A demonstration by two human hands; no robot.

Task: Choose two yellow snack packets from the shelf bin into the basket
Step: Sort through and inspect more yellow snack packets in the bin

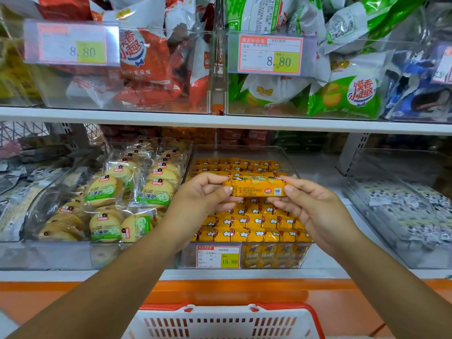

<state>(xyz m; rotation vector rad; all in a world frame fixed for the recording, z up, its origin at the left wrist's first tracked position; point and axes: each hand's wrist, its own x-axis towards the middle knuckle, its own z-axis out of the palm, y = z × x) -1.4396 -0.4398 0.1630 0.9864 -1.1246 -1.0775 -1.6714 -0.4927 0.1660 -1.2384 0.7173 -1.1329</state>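
Observation:
A yellow snack packet (256, 187) hangs lengthwise above the clear shelf bin (247, 150), which is full of several more yellow packets (254, 223). My left hand (205, 192) pinches the packet's left end between thumb and fingers. My right hand (310, 204) pinches its right end the same way. The white and red basket (225, 321) sits low at the bottom centre, below both forearms; I cannot see inside it.
Left of the yellow bin stands a clear bin of round biscuit packs (115, 199). To the right is a bin of black-and-white packets (403, 211). The upper shelf (220, 121) carries bins of red and green bags. A price tag (217, 256) marks the bin's front.

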